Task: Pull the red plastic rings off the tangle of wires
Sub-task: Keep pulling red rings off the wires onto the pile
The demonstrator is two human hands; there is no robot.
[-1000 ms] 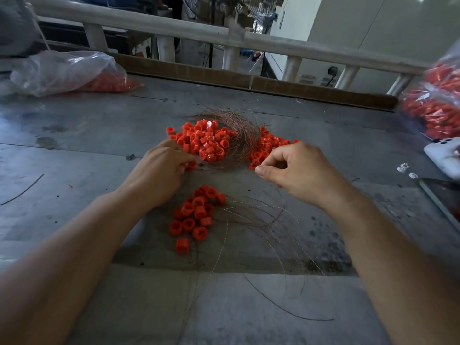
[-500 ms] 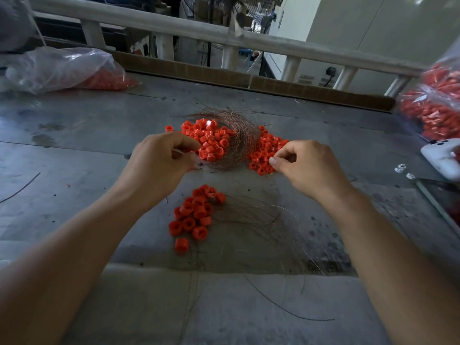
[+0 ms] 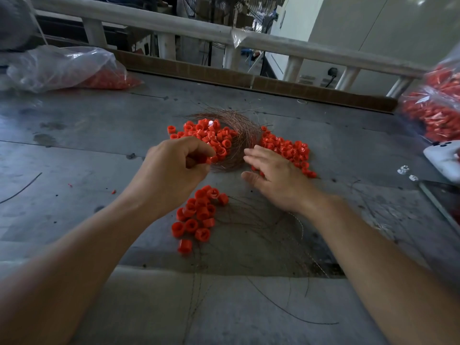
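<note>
The left hand (image 3: 174,170) curls its fingers and pinches a ring (image 3: 207,160) beside the wires (image 3: 245,135). Just past its fingertips lies a heap (image 3: 211,135) of rings. The right hand (image 3: 276,175) spreads straight fingers (image 3: 256,155), tips near the wires. A loose pile (image 3: 196,215) lies below both wrists.

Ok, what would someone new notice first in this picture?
The bright red rings heaped in the coppery wire tangle at mid-table, with a smaller heap nearer the person. The left hand pinches one at the tangle's near edge; the right hand is open beside it. A clear bag of red pieces lies far left.
</note>
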